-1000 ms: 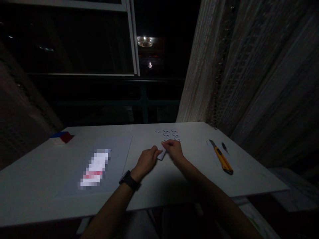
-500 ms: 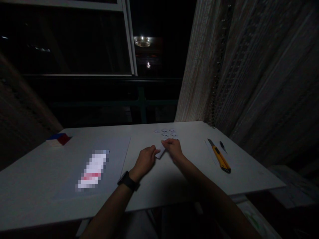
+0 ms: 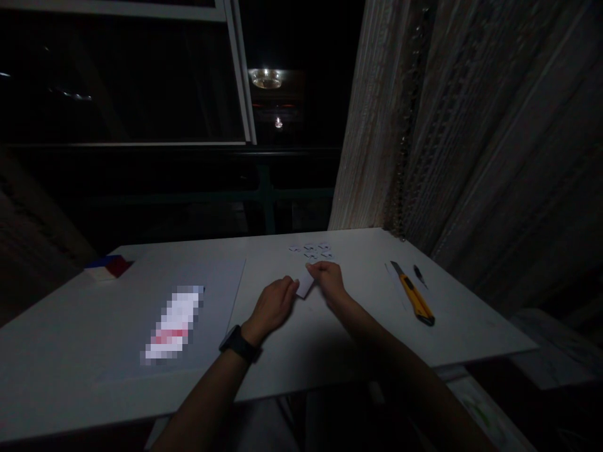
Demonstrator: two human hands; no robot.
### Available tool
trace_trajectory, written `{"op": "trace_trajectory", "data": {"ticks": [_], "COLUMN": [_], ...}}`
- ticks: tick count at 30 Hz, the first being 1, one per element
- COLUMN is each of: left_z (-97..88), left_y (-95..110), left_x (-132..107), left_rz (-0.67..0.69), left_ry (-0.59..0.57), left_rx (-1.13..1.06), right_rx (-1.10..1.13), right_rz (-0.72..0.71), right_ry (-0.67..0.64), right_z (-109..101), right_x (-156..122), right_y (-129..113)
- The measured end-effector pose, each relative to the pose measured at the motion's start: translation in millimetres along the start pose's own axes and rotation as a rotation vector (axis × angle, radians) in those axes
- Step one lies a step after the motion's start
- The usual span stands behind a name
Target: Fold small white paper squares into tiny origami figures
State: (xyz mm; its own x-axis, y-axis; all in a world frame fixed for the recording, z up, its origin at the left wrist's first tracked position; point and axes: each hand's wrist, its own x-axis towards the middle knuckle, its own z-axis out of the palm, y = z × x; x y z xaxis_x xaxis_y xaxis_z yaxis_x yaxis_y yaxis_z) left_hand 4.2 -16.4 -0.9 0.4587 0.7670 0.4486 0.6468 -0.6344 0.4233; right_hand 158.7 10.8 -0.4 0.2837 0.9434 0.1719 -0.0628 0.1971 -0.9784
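A small piece of white paper (image 3: pixel 305 289) is pinched between my two hands, low over the white table. My left hand (image 3: pixel 276 302), with a dark watch (image 3: pixel 239 343) on its wrist, grips the paper's left edge, fingers closed. On the far right corner, my right hand (image 3: pixel 328 280) is closed with thumb and fingertips. Just beyond the hands, several small paper pieces with dark marks (image 3: pixel 311 249) lie in two rows. Whether the held piece carries a mark or a fold is too dim to tell.
A yellow box cutter (image 3: pixel 414 296) and a dark pen (image 3: pixel 419 274) lie at the right of the table (image 3: pixel 330 358). To the left are a large sheet (image 3: pixel 221 314), a lit phone with a blurred screen (image 3: pixel 174 323), and a blue, red and white block (image 3: pixel 107 269). Curtains (image 3: pixel 358 125) hang behind.
My left fingers have shifted slightly along the paper's left side, and more of its surface shows. Both hands still hold it. The whole view has moved a little.
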Motion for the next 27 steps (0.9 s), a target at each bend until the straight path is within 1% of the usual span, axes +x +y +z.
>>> {"op": "trace_trajectory", "data": {"ticks": [7,11,13,15,16,17,18,19,20,21,23,27], "left_z": [2.2,-2.1,-2.3,-0.3,1.3,2.9,4.4,5.5,6.3,6.5,5.9,3.2], "left_y": [-2,0,1,0,0,-1,-1,-1,-2,-2,-3,-5], "left_x": [2,0,0,2,3,5,6,8,9,10,11,10], "left_rz": [0.032,0.008,-0.057,-0.168,-0.232,-0.304,-0.354,-0.378,-0.400,-0.420,-0.454,-0.496], "left_ry": [0.098,0.123,0.125,0.114,0.099,0.072,0.020,-0.038,-0.068,-0.073,-0.043,0.020], "left_rx": [0.113,0.028,-0.092,-0.313,-0.463,-0.657,-0.857,-1.021,-1.126,-1.201,-1.262,-1.237], "right_rx": [0.105,0.108,0.115,0.135,0.152,0.174,0.200,0.229,0.255,0.275,0.289,0.245], "right_rz": [0.046,0.056,0.051,0.050,0.050,0.048,0.048,0.052,0.059,0.070,0.090,0.105], "right_ry": [-0.028,-0.020,-0.019,-0.035,-0.051,-0.071,-0.096,-0.121,-0.145,-0.167,-0.196,-0.226], "right_z": [2,2,1,1,1,1,2,2,2,2,2,2], "right_x": [-1,-2,-3,-4,-4,-4,-5,-5,-5,-5,-4,-3], "right_y": [-2,-4,-5,-4,-4,-4,-3,-3,-2,-1,0,1]}}
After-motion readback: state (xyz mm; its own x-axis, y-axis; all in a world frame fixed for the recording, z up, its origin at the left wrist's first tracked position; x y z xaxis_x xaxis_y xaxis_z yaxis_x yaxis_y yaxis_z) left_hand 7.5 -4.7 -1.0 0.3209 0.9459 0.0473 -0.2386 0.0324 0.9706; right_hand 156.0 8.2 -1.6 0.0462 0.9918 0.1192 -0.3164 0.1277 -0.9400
